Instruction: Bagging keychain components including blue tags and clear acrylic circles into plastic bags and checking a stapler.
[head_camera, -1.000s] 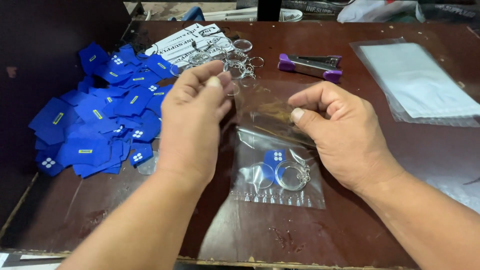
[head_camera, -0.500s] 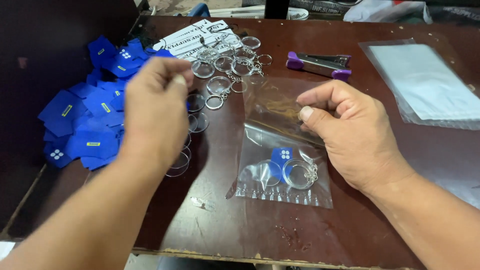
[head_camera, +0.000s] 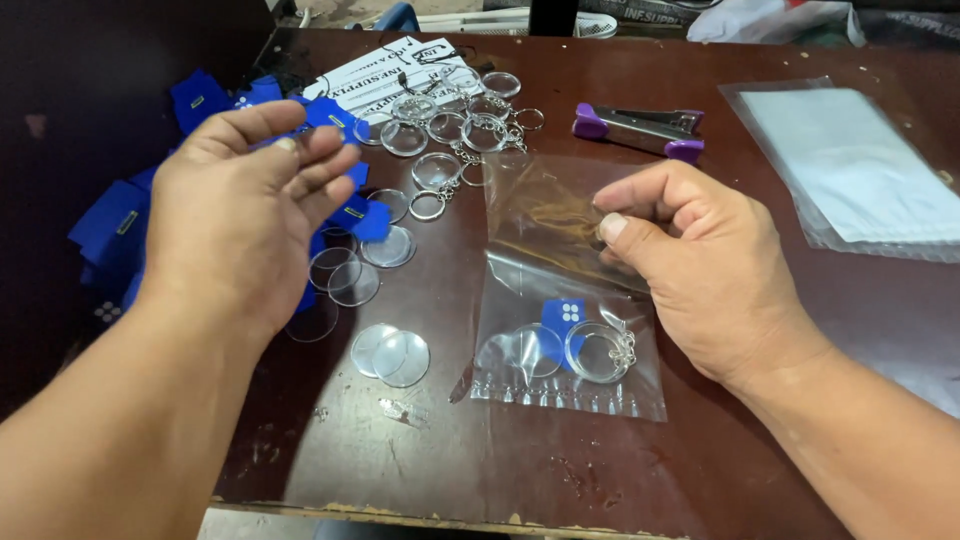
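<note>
Head view: the right hand (head_camera: 700, 270) pinches the upper edge of a clear plastic bag (head_camera: 560, 320) (a blue square tag (head_camera: 566, 312) and round clear keyring pieces (head_camera: 597, 352) lie inside) toward the front edge of the dark wooden tabletop (head_camera: 500, 470). The left hand (head_camera: 250, 210) hovers half open, apparently empty, over blue tags (head_camera: 110, 225) and clear discs (head_camera: 392, 355) near the left edge.

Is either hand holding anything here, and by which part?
The right hand pinches the clear bag at its open top edge. The left hand is open above the blue tags, holding nothing.
</note>
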